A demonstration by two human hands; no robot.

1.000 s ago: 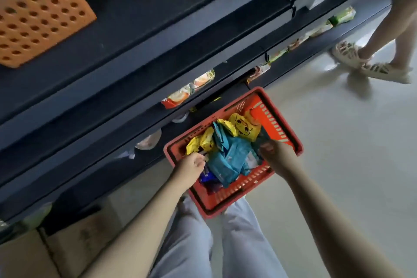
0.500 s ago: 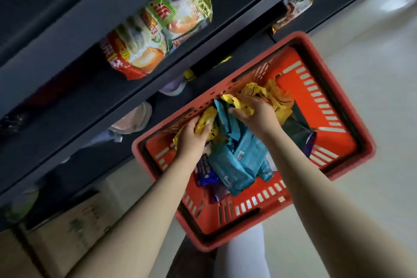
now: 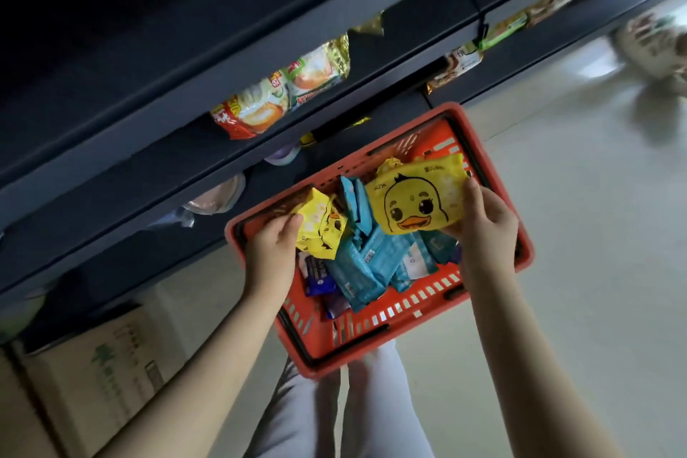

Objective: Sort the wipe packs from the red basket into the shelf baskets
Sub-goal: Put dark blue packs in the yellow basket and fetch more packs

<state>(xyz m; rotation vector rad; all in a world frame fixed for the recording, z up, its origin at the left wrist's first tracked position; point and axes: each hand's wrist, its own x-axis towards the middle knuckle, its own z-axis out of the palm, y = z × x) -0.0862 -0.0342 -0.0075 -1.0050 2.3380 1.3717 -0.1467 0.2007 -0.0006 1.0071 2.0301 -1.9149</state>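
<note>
In the head view, the red basket (image 3: 394, 340) sits low in front of the dark shelf (image 3: 260, 59), over the floor (image 3: 580, 234) and just beyond the person's pale trouser legs (image 3: 297, 416); whether it rests on anything I cannot tell. The right hand (image 3: 483, 225) is raised over the basket's far half, its fingers (image 3: 473, 194) curled round the edge of a yellow duck pack (image 3: 414, 203), which faces the camera. The left hand (image 3: 271, 251) is at the basket's left rim, its fingers (image 3: 293, 224) pinching a crumpled yellow pack (image 3: 322, 230). Between the hands, blue packs (image 3: 371, 262) lie heaped inside the basket, with a dark purple pack (image 3: 318, 276) beside them under the left wrist. Noodle packets (image 3: 282, 97) poke out from a shelf level above. A cardboard box (image 3: 100, 376) stands at lower left beneath the shelf.
</note>
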